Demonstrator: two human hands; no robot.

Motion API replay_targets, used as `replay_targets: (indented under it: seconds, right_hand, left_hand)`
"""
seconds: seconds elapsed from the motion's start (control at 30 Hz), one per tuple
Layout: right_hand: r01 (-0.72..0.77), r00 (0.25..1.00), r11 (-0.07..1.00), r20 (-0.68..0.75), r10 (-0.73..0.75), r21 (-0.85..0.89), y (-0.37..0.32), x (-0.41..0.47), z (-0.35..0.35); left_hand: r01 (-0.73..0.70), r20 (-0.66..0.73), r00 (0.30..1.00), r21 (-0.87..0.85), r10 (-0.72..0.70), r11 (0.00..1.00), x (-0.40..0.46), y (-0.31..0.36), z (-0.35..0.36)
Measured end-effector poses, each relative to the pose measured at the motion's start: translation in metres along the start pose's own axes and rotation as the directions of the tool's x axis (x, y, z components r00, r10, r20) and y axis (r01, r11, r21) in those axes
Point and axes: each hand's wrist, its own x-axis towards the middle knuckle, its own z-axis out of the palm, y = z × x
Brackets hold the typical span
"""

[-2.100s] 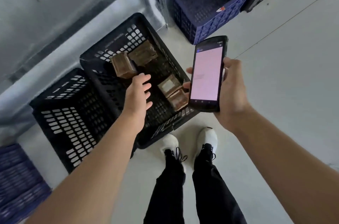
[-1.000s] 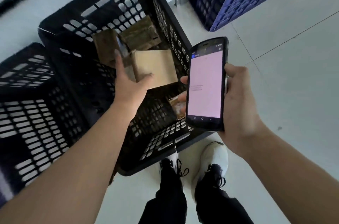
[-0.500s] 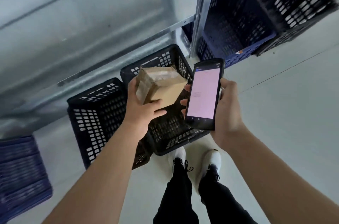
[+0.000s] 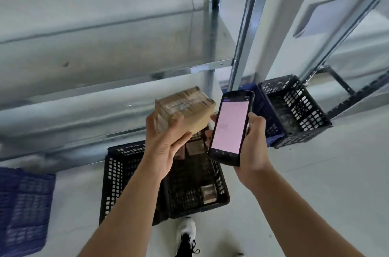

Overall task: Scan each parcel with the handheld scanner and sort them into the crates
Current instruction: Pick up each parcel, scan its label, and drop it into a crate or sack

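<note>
left hand (image 4: 166, 143) gripped a taped cardboard parcel (image 4: 185, 110) beside the handheld scanner (image 4: 230, 128) clasped in right hand (image 4: 252, 147); scan step pending, next likely needing its label faced to the scanner.

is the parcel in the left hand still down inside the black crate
No, the left hand grips the parcel raised above the black crate, beside the scanner.

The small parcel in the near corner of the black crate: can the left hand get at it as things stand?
Probably not yet. The left hand is gripping a cardboard parcel. The small parcel lies uncovered in the open-topped black crate.
</note>
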Motion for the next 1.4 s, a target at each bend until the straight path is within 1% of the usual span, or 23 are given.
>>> replay_targets:
  seconds: [0.07,0.13,0.23,0.37,0.47,0.57,0.73,0.87,0.93,1.0,1.03,1.1,1.13,1.17,1.27,1.33,1.4]
  right_hand:
    - [0.043,0.999,0.999,0.027,-0.043,-0.022,-0.028,-0.019,0.005]
    - [0.085,0.993,0.996,0.083,-0.081,-0.036,-0.057,-0.039,0.01]
    - [0.157,0.973,0.987,0.172,-0.151,-0.024,-0.1,-0.072,0.018]
    - [0.233,0.937,0.972,0.262,-0.232,0.028,-0.157,-0.122,0.036]
    - [0.304,0.894,0.949,0.32,-0.315,0.083,-0.191,-0.157,0.051]
    - [0.372,0.851,0.919,0.346,-0.395,0.132,-0.218,-0.186,0.067]
    - [0.434,0.784,0.88,0.399,-0.475,0.195,-0.249,-0.231,0.095]
    - [0.455,0.75,0.863,0.426,-0.505,0.22,-0.262,-0.256,0.118]
    - [0.46,0.732,0.862,0.458,-0.505,0.215,-0.262,-0.268,0.129]
    - [0.468,0.724,0.856,0.459,-0.514,0.22,-0.26,-0.278,0.141]
    - [0.472,0.725,0.852,0.451,-0.521,0.225,-0.259,-0.282,0.146]
    - [0.478,0.73,0.847,0.432,-0.53,0.231,-0.255,-0.288,0.155]
    - [0.485,0.727,0.843,0.428,-0.537,0.233,-0.253,-0.291,0.158]
    - [0.494,0.724,0.838,0.423,-0.545,0.233,-0.252,-0.293,0.16]
    - [0.5,0.715,0.83,0.424,-0.556,0.246,-0.253,-0.297,0.163]
    - [0.484,0.72,0.833,0.419,-0.553,0.268,-0.254,-0.299,0.162]
    - [0.492,0.706,0.82,0.418,-0.572,0.291,-0.257,-0.302,0.164]
  left_hand:
    - [-0.039,-0.019,0.999,-0.021,0.038,0.999,-0.02,0.023,0.026]
    - [-0.095,-0.051,0.994,-0.02,0.094,0.995,-0.042,0.046,0.049]
    - [-0.24,-0.074,0.968,0.004,0.24,0.971,-0.076,0.083,0.076]
    - [-0.436,-0.015,0.899,0.061,0.438,0.898,-0.129,0.14,0.105]
    - [-0.566,0.054,0.824,0.137,0.564,0.813,-0.163,0.177,0.123]
    - [-0.663,0.099,0.748,0.157,0.657,0.732,-0.196,0.209,0.137]
    - [-0.748,0.272,0.661,0.167,0.699,0.642,-0.238,0.255,0.141]
    - [-0.785,0.347,0.61,0.141,0.712,0.603,-0.256,0.287,0.13]
    - [-0.795,0.37,0.596,0.148,0.712,0.589,-0.262,0.301,0.121]
    - [-0.793,0.403,0.593,0.143,0.697,0.592,-0.268,0.312,0.114]
    - [-0.782,0.412,0.599,0.12,0.687,0.611,-0.271,0.318,0.111]
    - [-0.738,0.39,0.635,0.052,0.666,0.673,-0.277,0.33,0.106]
    - [-0.727,0.378,0.646,0.041,0.663,0.685,-0.28,0.336,0.103]
    - [-0.735,0.376,0.642,0.052,0.668,0.676,-0.283,0.341,0.1]
    - [-0.785,0.371,0.603,0.117,0.707,0.608,-0.288,0.354,0.092]
    - [-0.803,0.365,0.582,0.117,0.727,0.584,-0.292,0.358,0.089]
    - [-0.836,0.397,0.531,0.102,0.749,0.539,-0.296,0.359,0.089]
